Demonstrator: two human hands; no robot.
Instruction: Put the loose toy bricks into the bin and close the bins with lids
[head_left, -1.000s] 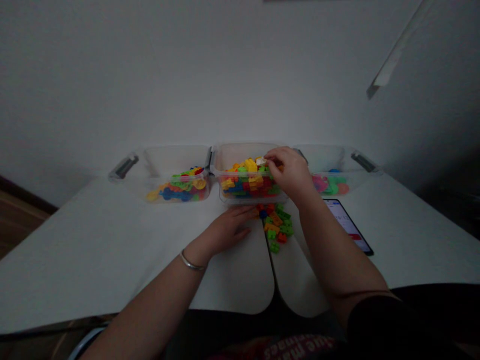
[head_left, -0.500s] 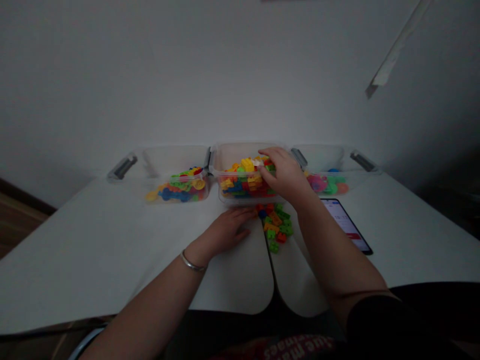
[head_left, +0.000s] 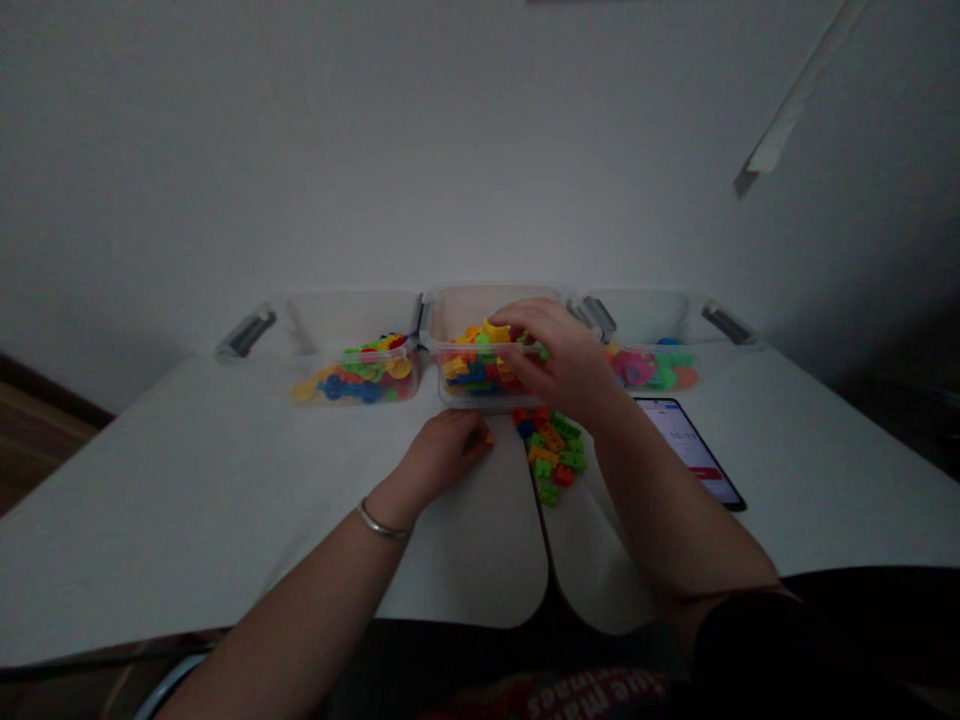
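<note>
My left hand [head_left: 448,448] rests on the white table in front of the middle box, its fingers curled round a small orange toy brick [head_left: 489,438] that is mostly hidden. Over the clear middle box [head_left: 498,404] hangs my right hand [head_left: 559,355], thumb and fingers apart. Its fingertips are beside a yellow brick [head_left: 494,331] on top of the heap; a firm grip on it does not show. Mixed bricks fill much of that box. A loose pile of green, orange, red and blue bricks [head_left: 553,452] lies on the table right of my left hand.
A clear box [head_left: 352,300] of colourful pieces stands on the left, another clear box [head_left: 645,300] on the right, both against the wall. A lit phone [head_left: 694,450] lies near my right forearm. A dark gap [head_left: 547,540] splits the table's front.
My left hand has drawn slightly left, away from the pile, and its fingers have curled round an orange brick. My right hand has shifted left over the middle box towards the yellow brick.
</note>
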